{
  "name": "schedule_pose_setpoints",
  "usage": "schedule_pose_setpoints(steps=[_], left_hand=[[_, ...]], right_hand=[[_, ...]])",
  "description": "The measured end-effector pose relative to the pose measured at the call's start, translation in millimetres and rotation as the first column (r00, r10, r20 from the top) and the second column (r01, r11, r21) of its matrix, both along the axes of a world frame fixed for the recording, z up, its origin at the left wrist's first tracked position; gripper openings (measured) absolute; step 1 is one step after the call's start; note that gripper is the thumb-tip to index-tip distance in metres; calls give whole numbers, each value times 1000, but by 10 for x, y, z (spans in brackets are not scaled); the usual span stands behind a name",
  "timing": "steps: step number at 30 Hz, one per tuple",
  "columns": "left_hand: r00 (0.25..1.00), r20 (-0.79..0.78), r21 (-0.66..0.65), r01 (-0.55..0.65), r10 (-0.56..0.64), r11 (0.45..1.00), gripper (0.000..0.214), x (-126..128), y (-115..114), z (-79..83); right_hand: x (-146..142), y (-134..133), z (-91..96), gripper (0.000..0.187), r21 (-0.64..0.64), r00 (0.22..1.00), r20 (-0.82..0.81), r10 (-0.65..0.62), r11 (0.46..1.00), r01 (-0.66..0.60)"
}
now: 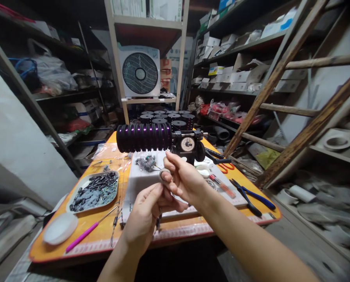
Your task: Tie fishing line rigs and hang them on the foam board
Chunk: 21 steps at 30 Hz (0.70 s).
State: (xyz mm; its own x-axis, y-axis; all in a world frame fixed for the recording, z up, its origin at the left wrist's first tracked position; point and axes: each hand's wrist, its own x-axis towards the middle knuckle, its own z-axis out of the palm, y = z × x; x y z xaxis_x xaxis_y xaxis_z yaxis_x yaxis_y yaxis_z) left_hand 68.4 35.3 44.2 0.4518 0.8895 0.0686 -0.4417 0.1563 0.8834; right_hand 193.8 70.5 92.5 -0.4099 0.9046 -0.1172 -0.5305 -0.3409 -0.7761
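In the head view my right hand [181, 176] has its fingers closed on a small pale ring-shaped piece [164, 174] with a dark centre. Just below and touching it, my left hand [151, 201] is closed in a pinch; what its fingertips grip is hidden. A thin dark strand [158, 223] hangs beneath the hands. Beyond them stands a black hand-cranked winding device [189, 145], bearing a row of black discs with purple spools [144, 137]. A tangled heap of small grey wire parts [146, 162] lies on the white board [139, 184] behind my hands.
On the orange table [104, 231], left, are a tray [117, 192] of small dark parts, a white round lid [60, 228] and a pink-handled hook tool [82, 236]. Blue-handled pliers [253, 196] and a red-capped tube [222, 186] lie right. A wooden ladder [261, 98] leans right.
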Motion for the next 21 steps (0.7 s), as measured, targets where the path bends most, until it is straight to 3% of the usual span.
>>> schedule_pose_setpoints(steps=[4, 8, 11, 15, 21], left_hand=[[998, -2, -34, 64, -64, 997, 31, -13, -192, -65], [985, 167, -199, 76, -42, 977, 31, 11, -376, -78], [986, 166, -286, 23, 26, 958, 31, 38, -446, -48], [981, 184, -333, 6, 58, 943, 33, 47, -487, -60], [969, 247, -347, 75, 13, 935, 37, 3, -513, -138]], right_hand=[[-48, -4, 17, 41, -4, 990, -40, -137, 991, 137], [-8, 15, -13, 41, 13, 998, -22, -59, 998, 59], [13, 34, -56, 41, 34, 999, -26, -27, 999, 28], [13, 47, -81, 41, 30, 999, -25, -36, 999, 37], [-15, 32, -75, 40, 9, 1000, -12, -24, 1000, 24]])
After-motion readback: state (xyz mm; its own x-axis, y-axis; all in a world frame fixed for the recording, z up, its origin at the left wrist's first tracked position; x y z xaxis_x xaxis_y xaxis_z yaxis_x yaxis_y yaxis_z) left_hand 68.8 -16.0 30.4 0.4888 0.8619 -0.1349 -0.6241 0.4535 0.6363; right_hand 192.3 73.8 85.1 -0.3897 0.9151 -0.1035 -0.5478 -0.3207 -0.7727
